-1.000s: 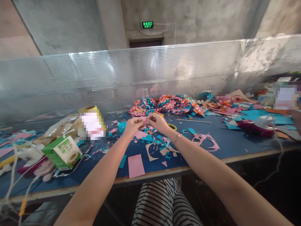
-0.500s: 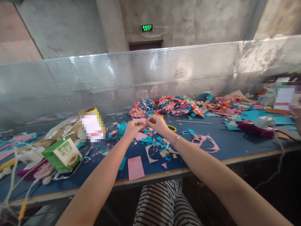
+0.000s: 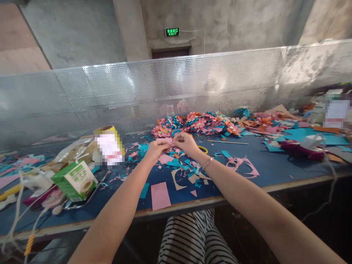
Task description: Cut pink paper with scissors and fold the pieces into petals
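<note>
Between my two hands is a small pink paper piece point(image 3: 166, 140), partly hidden by the fingers. My left hand point(image 3: 157, 148) pinches it from the left. My right hand point(image 3: 183, 143) is closed at its right end, thumb and fingertips together. Below and around them lie blue, pink and tan paper scraps point(image 3: 189, 167). Just right of my right hand shows a yellow scissors-like loop handle point(image 3: 204, 149). Close behind the hands is a heap of pink, blue and orange paper flowers point(image 3: 202, 123). A pink paper rectangle point(image 3: 161, 195) rests at the table's front edge.
At left stand a green drink carton point(image 3: 75, 181) on a tray and a yellow tape roll point(image 3: 111, 145). White cables point(image 3: 19, 205) hang over the edge there. A thin stick point(image 3: 228, 142) and cut-out pink paper point(image 3: 243, 167) lie right. A perforated metal screen point(image 3: 154, 91) closes the back.
My hands stay together at the pink paper, with only slight finger movement. The whole view has shifted a little; nothing on the table has visibly moved.
</note>
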The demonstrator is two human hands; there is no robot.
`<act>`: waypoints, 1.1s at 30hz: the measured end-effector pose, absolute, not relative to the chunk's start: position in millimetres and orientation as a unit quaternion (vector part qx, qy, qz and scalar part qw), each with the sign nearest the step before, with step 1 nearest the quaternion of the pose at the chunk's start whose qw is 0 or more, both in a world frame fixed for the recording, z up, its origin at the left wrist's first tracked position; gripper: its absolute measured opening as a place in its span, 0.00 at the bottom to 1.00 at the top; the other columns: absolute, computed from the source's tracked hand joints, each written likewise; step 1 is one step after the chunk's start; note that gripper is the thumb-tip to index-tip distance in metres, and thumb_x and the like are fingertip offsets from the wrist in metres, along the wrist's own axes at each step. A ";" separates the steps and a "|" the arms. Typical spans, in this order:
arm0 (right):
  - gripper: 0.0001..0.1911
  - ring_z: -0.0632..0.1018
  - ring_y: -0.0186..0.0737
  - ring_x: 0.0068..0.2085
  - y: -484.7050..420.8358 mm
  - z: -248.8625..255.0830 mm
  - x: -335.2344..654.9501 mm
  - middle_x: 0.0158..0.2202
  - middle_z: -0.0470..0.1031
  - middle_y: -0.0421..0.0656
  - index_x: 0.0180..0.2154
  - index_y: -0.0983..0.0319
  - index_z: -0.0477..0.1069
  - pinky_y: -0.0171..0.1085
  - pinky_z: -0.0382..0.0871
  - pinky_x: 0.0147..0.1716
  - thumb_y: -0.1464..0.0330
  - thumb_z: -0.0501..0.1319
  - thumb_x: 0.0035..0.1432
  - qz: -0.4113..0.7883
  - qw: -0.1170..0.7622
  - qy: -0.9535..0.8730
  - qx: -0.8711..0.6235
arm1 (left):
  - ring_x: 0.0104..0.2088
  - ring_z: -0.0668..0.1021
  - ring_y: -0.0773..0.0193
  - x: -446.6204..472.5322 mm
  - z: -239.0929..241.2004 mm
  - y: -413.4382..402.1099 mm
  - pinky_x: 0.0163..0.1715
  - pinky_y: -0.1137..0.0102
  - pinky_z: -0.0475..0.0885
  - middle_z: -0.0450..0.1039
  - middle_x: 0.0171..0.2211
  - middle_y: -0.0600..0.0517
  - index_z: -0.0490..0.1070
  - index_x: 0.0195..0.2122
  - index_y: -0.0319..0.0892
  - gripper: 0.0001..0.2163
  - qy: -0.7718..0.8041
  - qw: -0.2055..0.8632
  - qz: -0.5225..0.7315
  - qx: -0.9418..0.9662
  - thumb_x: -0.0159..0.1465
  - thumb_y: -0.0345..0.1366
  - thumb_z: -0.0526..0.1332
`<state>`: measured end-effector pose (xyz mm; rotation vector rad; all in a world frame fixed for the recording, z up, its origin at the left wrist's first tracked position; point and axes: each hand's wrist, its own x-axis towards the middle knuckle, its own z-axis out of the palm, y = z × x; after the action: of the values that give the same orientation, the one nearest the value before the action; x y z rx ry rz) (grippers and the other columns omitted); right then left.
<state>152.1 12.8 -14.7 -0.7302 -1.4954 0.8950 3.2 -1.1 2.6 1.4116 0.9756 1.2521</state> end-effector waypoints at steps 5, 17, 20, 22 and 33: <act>0.13 0.69 0.30 0.21 11.5 -14.5 153.1 0.22 0.68 0.35 0.30 0.60 0.59 0.32 0.65 0.22 0.66 0.62 0.42 0.384 0.591 -0.642 -0.301 | 0.21 0.71 0.71 2.8 2.7 -2.5 0.28 0.71 0.68 0.70 0.18 0.52 0.72 0.20 0.37 0.04 0.413 0.471 0.497 0.601 0.43 0.31 0.65; 0.12 0.69 0.29 0.23 11.3 -12.4 152.8 0.22 0.66 0.35 0.29 0.61 0.62 0.32 0.68 0.24 0.62 0.61 0.44 0.455 0.582 -0.614 -0.279 | 0.21 0.71 0.69 1.6 -5.5 4.1 0.27 0.72 0.68 0.70 0.18 0.53 0.71 0.20 0.39 0.06 0.415 0.414 0.467 0.662 0.47 0.35 0.63; 0.13 0.70 0.30 0.24 14.0 -14.5 153.0 0.24 0.68 0.36 0.30 0.61 0.64 0.32 0.68 0.24 0.64 0.63 0.41 0.439 0.566 -0.638 -0.281 | 0.22 0.72 0.68 0.5 -5.8 5.3 0.27 0.72 0.68 0.70 0.18 0.53 0.71 0.21 0.39 0.07 0.416 0.398 0.466 0.672 0.48 0.38 0.64; 0.14 0.71 0.30 0.24 16.0 -15.9 153.2 0.23 0.69 0.36 0.29 0.61 0.65 0.32 0.68 0.24 0.64 0.65 0.39 0.428 0.567 -0.641 -0.289 | 0.22 0.72 0.68 0.2 -4.1 4.4 0.27 0.71 0.69 0.71 0.19 0.52 0.71 0.21 0.39 0.08 0.415 0.380 0.458 0.688 0.48 0.39 0.65; 0.12 0.71 0.30 0.24 16.1 -16.5 154.8 0.22 0.70 0.37 0.27 0.63 0.67 0.32 0.67 0.24 0.64 0.64 0.39 0.435 0.587 -0.609 -0.309 | 0.23 0.74 0.66 3.2 -0.1 -3.8 0.29 0.70 0.70 0.73 0.21 0.50 0.72 0.22 0.39 0.10 0.403 0.378 0.439 0.708 0.49 0.42 0.64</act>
<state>154.8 16.1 -16.5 -0.7199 -1.4200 1.0149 3.2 -3.8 -0.1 1.8105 1.0297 1.1223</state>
